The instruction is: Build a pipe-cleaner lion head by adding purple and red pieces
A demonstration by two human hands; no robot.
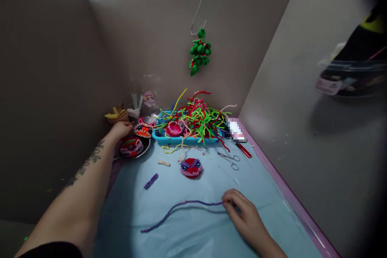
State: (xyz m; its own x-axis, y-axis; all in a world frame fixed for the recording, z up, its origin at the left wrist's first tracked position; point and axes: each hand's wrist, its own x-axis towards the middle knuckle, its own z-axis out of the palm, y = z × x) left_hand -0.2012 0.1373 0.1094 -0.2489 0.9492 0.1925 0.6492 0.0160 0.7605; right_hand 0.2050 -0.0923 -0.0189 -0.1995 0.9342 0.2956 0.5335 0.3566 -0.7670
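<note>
My left hand [121, 130] reaches far to the back left of the light blue table [205, 234] and closes on a small orange and pink pipe-cleaner figure [143, 130] above a dark plate [144, 151]. A second red and pink figure [130, 146] lies on that plate. My right hand [242, 211] rests on the table near the front, fingers pinched on the end of a long purple pipe cleaner [181, 209] that runs to the left across the surface.
A blue tray [184, 139] heaped with coloured pipe cleaners stands at the back. In front lie a red and purple round piece [191, 167], small scissors [229, 159], a red lighter [243, 150] and a short purple piece [151, 181]. A green ornament [199, 51] hangs on the grey partition.
</note>
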